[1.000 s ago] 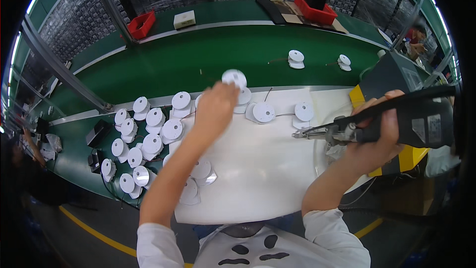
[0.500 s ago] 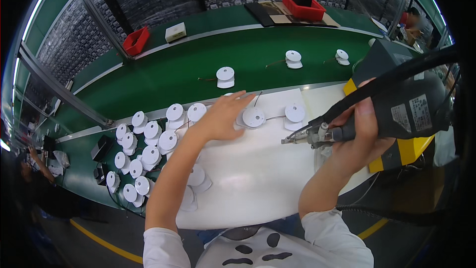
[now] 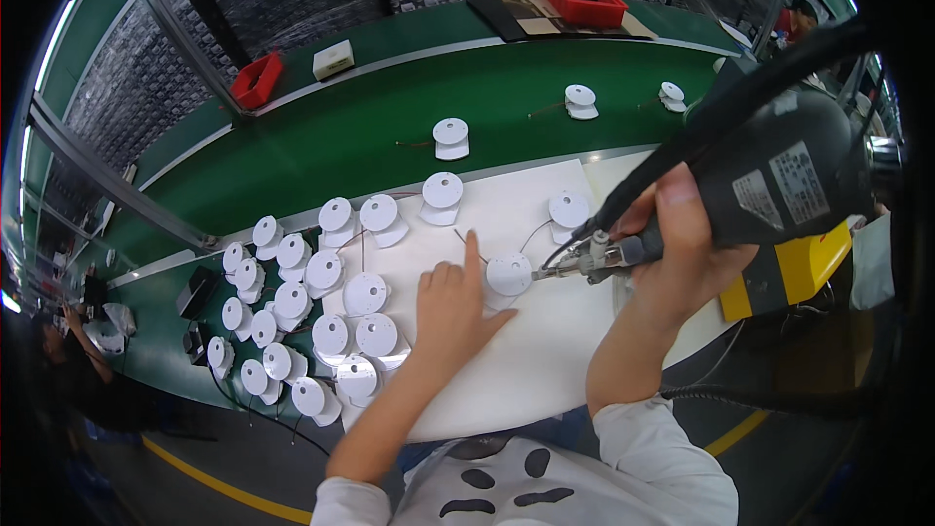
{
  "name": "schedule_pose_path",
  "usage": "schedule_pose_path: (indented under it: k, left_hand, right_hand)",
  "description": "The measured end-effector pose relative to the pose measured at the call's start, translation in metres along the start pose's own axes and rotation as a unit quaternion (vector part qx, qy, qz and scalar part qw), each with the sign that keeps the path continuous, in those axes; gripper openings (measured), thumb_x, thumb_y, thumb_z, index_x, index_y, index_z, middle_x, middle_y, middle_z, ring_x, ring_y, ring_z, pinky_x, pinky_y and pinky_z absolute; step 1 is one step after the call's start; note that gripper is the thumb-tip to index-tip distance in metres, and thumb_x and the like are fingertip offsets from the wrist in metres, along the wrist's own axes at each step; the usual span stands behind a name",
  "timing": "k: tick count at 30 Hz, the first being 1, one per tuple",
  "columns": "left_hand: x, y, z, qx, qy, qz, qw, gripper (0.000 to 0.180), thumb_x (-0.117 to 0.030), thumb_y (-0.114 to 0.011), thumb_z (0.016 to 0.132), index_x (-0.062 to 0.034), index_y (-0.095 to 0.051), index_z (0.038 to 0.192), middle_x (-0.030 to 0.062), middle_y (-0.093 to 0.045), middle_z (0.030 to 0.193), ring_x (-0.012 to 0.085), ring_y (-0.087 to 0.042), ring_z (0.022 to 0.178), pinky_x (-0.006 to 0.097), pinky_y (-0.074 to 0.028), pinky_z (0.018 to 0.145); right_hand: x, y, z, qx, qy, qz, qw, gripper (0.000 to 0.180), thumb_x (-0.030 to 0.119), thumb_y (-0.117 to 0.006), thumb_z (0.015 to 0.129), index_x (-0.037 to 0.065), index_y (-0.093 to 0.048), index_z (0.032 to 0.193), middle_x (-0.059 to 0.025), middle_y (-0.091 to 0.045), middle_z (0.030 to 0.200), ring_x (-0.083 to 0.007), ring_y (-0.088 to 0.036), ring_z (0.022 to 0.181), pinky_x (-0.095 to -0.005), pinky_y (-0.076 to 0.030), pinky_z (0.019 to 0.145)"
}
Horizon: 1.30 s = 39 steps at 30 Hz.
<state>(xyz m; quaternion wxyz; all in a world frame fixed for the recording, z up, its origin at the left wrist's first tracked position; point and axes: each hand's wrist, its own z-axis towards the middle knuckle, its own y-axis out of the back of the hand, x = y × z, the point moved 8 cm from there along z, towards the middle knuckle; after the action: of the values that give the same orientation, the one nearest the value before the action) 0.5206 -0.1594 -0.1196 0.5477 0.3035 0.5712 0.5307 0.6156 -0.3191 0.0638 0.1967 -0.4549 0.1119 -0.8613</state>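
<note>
A black power screwdriver [image 3: 794, 185] lies in the grip of my right hand [image 3: 687, 258], its metal nozzle [image 3: 584, 258] pointing left. The nozzle tip reaches the right edge of a white disc-topped unit [image 3: 506, 276] on the white work surface [image 3: 526, 356]; contact is unclear. Left of that unit is my left hand [image 3: 450, 307], holding nothing, with forefinger and thumb spread toward it and the other fingers curled. Thin wires run from the unit. Another white unit [image 3: 568, 208] sits just beyond the nozzle, and one more [image 3: 442, 192] stands above my left hand.
Many similar white units [image 3: 292, 300] crowd the left side. Three more stand on the green conveyor belt [image 3: 370, 136] beyond. Red bins [image 3: 255, 81] and a white box [image 3: 333, 60] rest on the far ledge. A yellow stand [image 3: 813, 268] and thick black cable [image 3: 730, 127] occupy the right.
My left hand has drawn back toward me, and its forefinger now points out. The screwdriver has moved left, bringing its nozzle to the unit, which sits nearer me.
</note>
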Motion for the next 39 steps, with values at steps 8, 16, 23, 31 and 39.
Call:
schedule_pose_path:
  k: [8, 16, 23, 31, 39]
  left_hand:
    - [-0.010, -0.023, -0.032, -0.131, -0.123, -0.033, 0.983, 0.057, -0.019, -0.078, 0.079, -0.0012, -0.058, 0.129, 0.0157, -0.063, 0.124, 0.0344, -0.059, 0.116, 0.044, -0.049, 0.093]
    - [-0.015, -0.025, -0.037, -0.160, -0.170, -0.052, 0.971, 0.041, -0.004, -0.063, 0.081, 0.0062, -0.060, 0.121, 0.0204, -0.058, 0.125, 0.0333, -0.058, 0.118, 0.040, -0.052, 0.087]
    - [-0.011, -0.031, -0.038, -0.153, -0.163, -0.046, 0.974, 0.041, -0.003, -0.062, 0.080, 0.0073, -0.061, 0.120, 0.0205, -0.057, 0.126, 0.0329, -0.057, 0.123, 0.038, -0.051, 0.089]
    - [-0.009, -0.029, -0.037, -0.148, -0.157, -0.047, 0.975, 0.041, -0.003, -0.061, 0.080, 0.0073, -0.062, 0.119, 0.0202, -0.058, 0.127, 0.0322, -0.056, 0.124, 0.037, -0.051, 0.087]
    - [-0.009, -0.030, -0.038, -0.143, -0.162, -0.054, 0.975, 0.041, -0.003, -0.060, 0.080, 0.0075, -0.062, 0.119, 0.0207, -0.058, 0.127, 0.0321, -0.056, 0.125, 0.036, -0.052, 0.087]
  right_hand:
    - [-0.021, -0.034, -0.003, 0.101, 0.010, 0.039, 0.994, 0.016, -0.002, -0.073, 0.080, -0.004, -0.068, 0.095, -0.0044, -0.067, 0.086, -0.0083, -0.060, 0.071, -0.0225, -0.047, 0.064]
    - [-0.040, -0.057, -0.015, 0.112, 0.022, 0.041, 0.993, 0.018, -0.002, -0.072, 0.079, -0.005, -0.068, 0.096, -0.0055, -0.067, 0.087, -0.0089, -0.061, 0.072, -0.0232, -0.049, 0.065]
    - [-0.057, -0.064, -0.016, 0.131, 0.020, 0.024, 0.991, 0.020, 0.000, -0.073, 0.080, -0.003, -0.067, 0.099, -0.0051, -0.067, 0.087, -0.0090, -0.061, 0.072, -0.0226, -0.049, 0.066]
    - [-0.063, -0.066, -0.017, 0.125, 0.027, 0.024, 0.991, 0.017, 0.002, -0.073, 0.082, -0.003, -0.067, 0.098, -0.0044, -0.067, 0.085, -0.0086, -0.061, 0.071, -0.0224, -0.048, 0.065]
    - [-0.057, -0.080, -0.025, 0.171, 0.085, -0.032, 0.981, 0.015, 0.012, -0.067, 0.089, -0.001, -0.060, 0.092, -0.0055, -0.061, 0.068, -0.0091, -0.057, 0.050, -0.0210, -0.045, 0.047]
